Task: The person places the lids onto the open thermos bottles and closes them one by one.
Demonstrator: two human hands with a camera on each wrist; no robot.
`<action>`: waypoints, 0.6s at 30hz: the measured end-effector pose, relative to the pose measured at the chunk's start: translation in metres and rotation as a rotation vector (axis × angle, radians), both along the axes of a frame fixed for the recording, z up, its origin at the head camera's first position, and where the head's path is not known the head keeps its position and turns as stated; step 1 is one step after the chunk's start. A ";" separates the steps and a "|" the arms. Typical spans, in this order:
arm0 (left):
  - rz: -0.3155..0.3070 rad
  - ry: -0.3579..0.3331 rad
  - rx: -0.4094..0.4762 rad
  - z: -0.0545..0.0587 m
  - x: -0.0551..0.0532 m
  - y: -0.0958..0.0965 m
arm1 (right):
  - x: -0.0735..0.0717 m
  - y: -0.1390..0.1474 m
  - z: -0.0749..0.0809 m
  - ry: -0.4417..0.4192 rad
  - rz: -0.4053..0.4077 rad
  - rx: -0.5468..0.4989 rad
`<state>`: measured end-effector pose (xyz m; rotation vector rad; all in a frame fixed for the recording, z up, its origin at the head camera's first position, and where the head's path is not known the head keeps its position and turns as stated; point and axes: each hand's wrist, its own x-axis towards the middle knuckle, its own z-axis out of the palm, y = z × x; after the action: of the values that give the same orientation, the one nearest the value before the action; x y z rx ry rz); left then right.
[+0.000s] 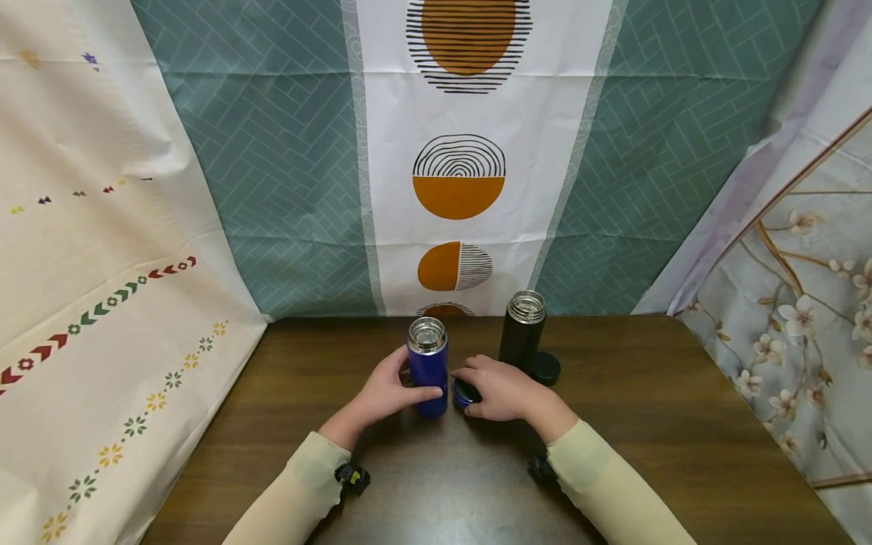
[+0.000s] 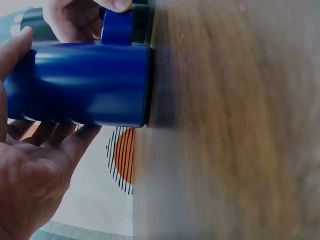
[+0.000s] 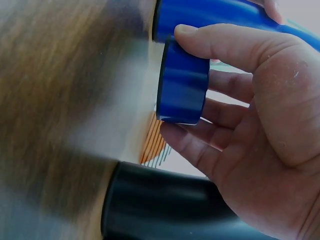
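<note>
A blue bottle (image 1: pixel 429 371) stands upright on the table, its steel mouth uncovered. My left hand (image 1: pixel 388 390) holds it round the body, thumb in front and fingers behind. Just right of it is a blue lid (image 3: pixel 185 82), low at the tabletop; whether it touches the wood is hard to tell. My right hand (image 1: pixel 500 390) grips this lid from above, with the thumb on one side and fingers on the other. Behind the right hand rises a black bottle (image 1: pixel 522 333), also uncovered, and a black lid (image 1: pixel 546 368) lies at its right.
The brown wooden table (image 1: pixel 647 424) ends at a patterned cloth (image 1: pixel 293 189) hanging along its back edge. A cream cloth (image 1: pixel 102 265) hangs at the left and a flowered one (image 1: pixel 797 363) at the right.
</note>
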<state>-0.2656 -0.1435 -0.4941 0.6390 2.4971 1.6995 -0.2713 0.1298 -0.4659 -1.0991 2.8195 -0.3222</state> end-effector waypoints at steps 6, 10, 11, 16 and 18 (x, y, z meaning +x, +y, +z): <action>-0.020 0.009 -0.018 0.000 0.003 0.005 | 0.007 0.007 0.004 0.031 0.008 0.009; -0.027 0.016 -0.027 0.000 0.006 0.008 | 0.010 0.011 0.006 0.044 0.013 0.013; -0.030 0.017 -0.028 0.000 0.006 0.008 | 0.011 0.012 0.007 0.044 0.015 0.013; -0.052 0.008 -0.035 0.001 0.010 0.011 | 0.016 0.016 0.011 0.043 0.014 0.015; -0.060 0.005 -0.037 0.001 0.012 0.013 | 0.018 0.017 0.013 0.050 0.014 0.017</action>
<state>-0.2538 -0.1310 -0.4930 0.7074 2.4800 1.6294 -0.2538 0.1471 -0.4534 -1.1383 2.8514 -0.2733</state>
